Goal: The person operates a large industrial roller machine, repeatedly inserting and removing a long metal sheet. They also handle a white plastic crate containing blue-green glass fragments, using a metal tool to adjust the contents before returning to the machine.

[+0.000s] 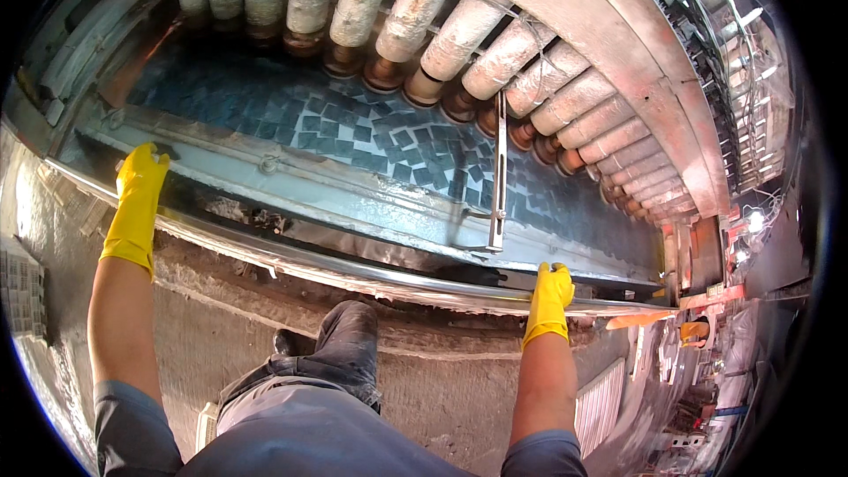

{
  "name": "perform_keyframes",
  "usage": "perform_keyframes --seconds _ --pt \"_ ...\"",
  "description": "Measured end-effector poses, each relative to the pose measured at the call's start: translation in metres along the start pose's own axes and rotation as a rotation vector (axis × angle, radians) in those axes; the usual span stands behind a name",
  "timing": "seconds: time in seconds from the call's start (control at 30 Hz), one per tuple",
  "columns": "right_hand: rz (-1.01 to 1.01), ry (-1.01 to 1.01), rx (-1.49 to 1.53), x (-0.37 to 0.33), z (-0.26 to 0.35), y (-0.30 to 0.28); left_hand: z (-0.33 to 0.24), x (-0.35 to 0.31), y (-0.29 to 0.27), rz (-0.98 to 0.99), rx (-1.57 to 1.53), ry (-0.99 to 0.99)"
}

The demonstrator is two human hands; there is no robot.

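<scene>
My left hand (141,199), in a yellow rubber glove, is closed at the left end of a long pale wet beam (353,194). A small dark piece shows by its fingertips. Farther right, my right hand (550,296), gloved alike, has its fingers curled at the beam's near edge. Whatever lies inside either grip is hidden. Between the beam and a shiny metal rail (353,276) runs a dark gap. Beyond the beam lies a wide bath (265,102), its surface patterned with dark and pale squares. A slotted metal bracket (500,185) stands upright over the beam, between my hands.
Thick, crusted cylinders (415,13) line the bath's far side beneath a curved metal housing (618,26). Cables (738,26) hang at the upper right. A pale ribbed panel (601,402) lies on the floor (442,397) at the right; a stacked grey crate (19,287) stands far left.
</scene>
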State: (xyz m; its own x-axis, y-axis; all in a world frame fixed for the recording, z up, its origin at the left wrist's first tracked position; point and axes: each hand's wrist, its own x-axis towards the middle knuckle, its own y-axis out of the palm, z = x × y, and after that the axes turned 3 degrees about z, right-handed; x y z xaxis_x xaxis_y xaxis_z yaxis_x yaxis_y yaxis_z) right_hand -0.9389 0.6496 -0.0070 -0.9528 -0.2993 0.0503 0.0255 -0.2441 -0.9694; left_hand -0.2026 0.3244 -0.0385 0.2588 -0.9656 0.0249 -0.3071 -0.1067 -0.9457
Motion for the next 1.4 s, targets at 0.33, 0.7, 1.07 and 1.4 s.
perform_keyframes --seconds 0.33,0.7,1.07,1.4 --pt "0.061 0.09 0.063 0.021 0.055 -0.012 -0.046 0.033 -0.005 -0.041 -0.012 -0.066" --pt "0.029 0.062 0.027 0.065 0.08 0.004 -0.069 0.081 -0.003 0.069 0.075 -0.06" --pt "0.006 0.019 0.025 0.084 0.081 0.013 -0.071 0.097 0.008 0.042 0.078 -0.006" --pt "0.037 0.024 -0.01 0.105 0.102 0.018 -0.109 0.111 -0.007 0.085 0.134 -0.029"
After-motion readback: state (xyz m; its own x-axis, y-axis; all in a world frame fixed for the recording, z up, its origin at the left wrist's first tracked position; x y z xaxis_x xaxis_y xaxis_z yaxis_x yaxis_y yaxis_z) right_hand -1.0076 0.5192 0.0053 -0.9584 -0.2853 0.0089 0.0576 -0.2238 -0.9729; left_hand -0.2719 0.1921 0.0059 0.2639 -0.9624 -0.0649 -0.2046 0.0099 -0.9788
